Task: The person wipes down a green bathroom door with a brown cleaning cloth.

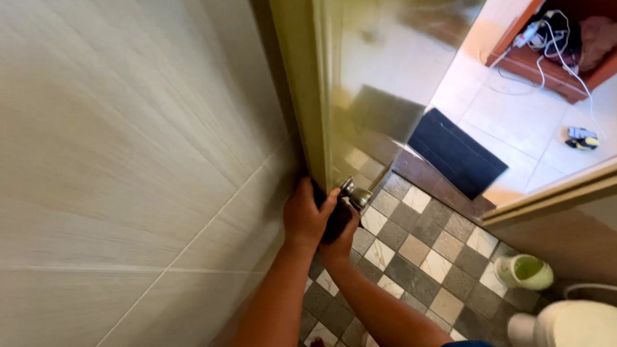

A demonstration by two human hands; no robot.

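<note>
From up here I look down along a pale tiled wall (118, 153) that fills the left half of the frame. Just right of center, my left hand (307, 218) wraps over the edge of a glossy pale door (367, 73), its fingers (327, 200) curled shut around the door edge beside the latch. My right hand (339, 236) sits directly below and behind it, touching it; most of it is hidden, and it seems to be closed on something dark, though I cannot tell what. A metal door knob (356, 195) juts out just to the right of both hands, near them but not clearly gripped.

Below the hands, the floor (422, 253) is a checker of grey, tan and white tiles. In the lower right stand a small green-and-white container (524, 271) and, at the corner, the white rim of a toilet (583, 333). Beyond the doorway, in the upper right, a dark mat (456, 153) lies on light tiles, with white cables (556, 45) trailing from a wooden shelf (541, 69).
</note>
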